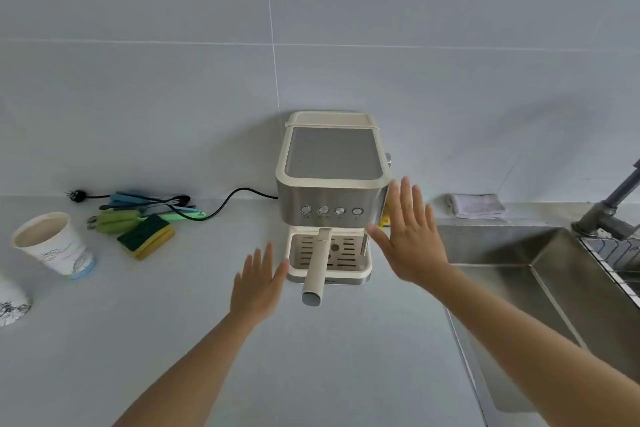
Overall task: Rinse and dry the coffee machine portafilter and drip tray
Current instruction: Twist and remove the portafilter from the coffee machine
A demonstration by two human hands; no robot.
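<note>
Seen from my head, looking down: both my hands are raised flat in front of the coffee machine (332, 191), fingers spread, palms facing away, holding nothing.

My left hand (258, 284) hovers low over the counter (329, 357). Just beyond its thumb sits the drip tray (296, 265), cream with a slotted grille, still seated at the machine's base. I cannot tell whether the thumb touches it or is only close.

My right hand (410, 236) is higher, beside the machine's steel front corner, its thumb pointing toward the tray.

Between my hands the portafilter (317, 267) is still locked in under the button row, its cream handle pointing back toward me, out past the tray's front edge.

To the right of my right hand lies the steel sink (519, 274) with its tap (613, 204), and beyond that hand's fingertips a folded cloth (478, 206) rests by the wall. Well left of my left hand are a sponge (145, 241), some utensils, a loose power cord (228, 199) and a paper cup (52, 244).

Nothing is removed yet, so I judge this the start. To do it well, I should steady the machine with my right hand, grip the handle with my left and twist it sideways to unlock before lowering. The tray should then slide out level, in case it holds liquid.
</note>
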